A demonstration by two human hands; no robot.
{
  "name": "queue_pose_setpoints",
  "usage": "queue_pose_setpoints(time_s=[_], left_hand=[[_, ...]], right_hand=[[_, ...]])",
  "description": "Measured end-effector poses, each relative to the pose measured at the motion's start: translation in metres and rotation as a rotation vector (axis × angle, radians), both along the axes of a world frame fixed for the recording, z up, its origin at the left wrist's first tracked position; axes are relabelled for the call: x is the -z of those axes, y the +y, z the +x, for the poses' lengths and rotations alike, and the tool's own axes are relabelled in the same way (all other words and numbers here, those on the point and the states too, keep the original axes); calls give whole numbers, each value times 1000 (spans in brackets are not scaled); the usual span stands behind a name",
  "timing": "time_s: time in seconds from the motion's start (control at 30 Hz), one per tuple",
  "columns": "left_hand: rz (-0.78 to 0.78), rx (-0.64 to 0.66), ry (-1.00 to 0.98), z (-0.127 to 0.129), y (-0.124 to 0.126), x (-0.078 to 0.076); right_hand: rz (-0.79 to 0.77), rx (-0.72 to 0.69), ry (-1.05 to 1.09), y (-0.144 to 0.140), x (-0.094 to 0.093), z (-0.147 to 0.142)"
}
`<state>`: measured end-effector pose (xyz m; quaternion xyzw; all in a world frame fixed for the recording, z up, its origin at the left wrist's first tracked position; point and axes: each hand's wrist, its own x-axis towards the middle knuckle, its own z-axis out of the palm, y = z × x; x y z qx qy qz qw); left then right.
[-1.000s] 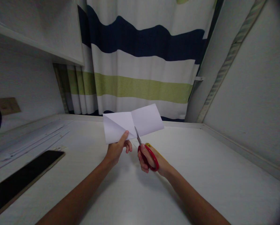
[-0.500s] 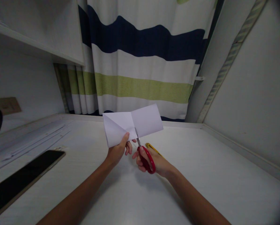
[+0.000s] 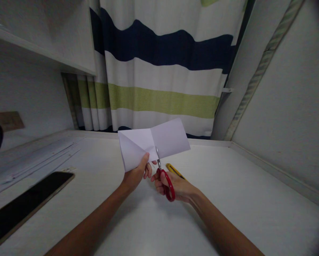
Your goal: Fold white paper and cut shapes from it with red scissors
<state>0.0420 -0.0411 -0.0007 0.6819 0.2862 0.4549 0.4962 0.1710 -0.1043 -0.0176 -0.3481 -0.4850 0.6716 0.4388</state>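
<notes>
A creased sheet of white paper (image 3: 170, 138) is held up above the desk, pinched at its lower edge by my left hand (image 3: 136, 174), thumb on top. My right hand (image 3: 170, 183) has its fingers through the handles of red-handled scissors (image 3: 170, 188). Their metal blades reach up into the paper at its lower edge, just right of the middle crease. The lower blade is partly hidden by the sheet. On the desk behind my right hand lies a yellow utility knife (image 3: 174, 170), partly covered by the hand.
A dark-screened phone (image 3: 28, 206) lies on the white desk (image 3: 148, 227) at the left. Behind the desk hangs a striped curtain (image 3: 165, 80). A shelf (image 3: 42, 53) juts out at the upper left, and a wall (image 3: 287, 117) stands on the right.
The right part of the paper has swung slightly right and down. The scissors have turned a little more upright, their handles moving slightly down. Both hands keep their hold.
</notes>
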Motion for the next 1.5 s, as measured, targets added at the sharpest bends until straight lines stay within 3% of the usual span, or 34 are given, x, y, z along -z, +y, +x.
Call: queue_pose_setpoints(time_s=[0.8, 1.5], left_hand=[[-96, 82, -36, 3, -6, 2], [-90, 85, -65, 4, -11, -2]], right_hand=[[-10, -95, 193, -2, -3, 1], [10, -120, 181, 1, -1, 3]])
